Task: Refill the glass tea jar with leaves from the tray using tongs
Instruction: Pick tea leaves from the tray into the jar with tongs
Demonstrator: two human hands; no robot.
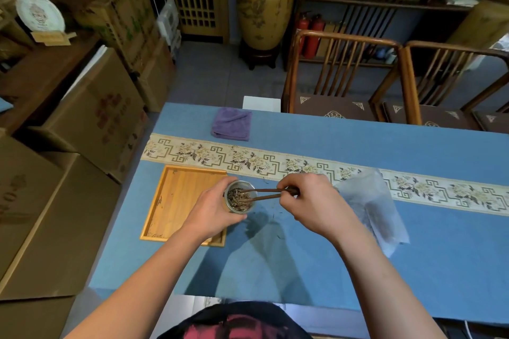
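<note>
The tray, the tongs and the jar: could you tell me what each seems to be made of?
The tray looks like light wood or bamboo, smooth, with straight grain. The tongs look like dark brown wood, matte; which wood is unclear. The jar looks like clear glass: leaves show through its wall.

A folded purple cloth (232,123) lies on the blue tablecloth (358,129) just above centre, touching the top edge of a cream floral runner (275,164) that crosses the frame from left to right. A translucent white bag (369,206) lies over the runner at centre right. Two wooden chairs (341,74) stand at the upper right, behind the table. A tall yellow ceramic urn (265,5) sits at top centre, red fire extinguishers (309,33) beside it. Cardboard boxes (91,118) fill the left side.
</note>
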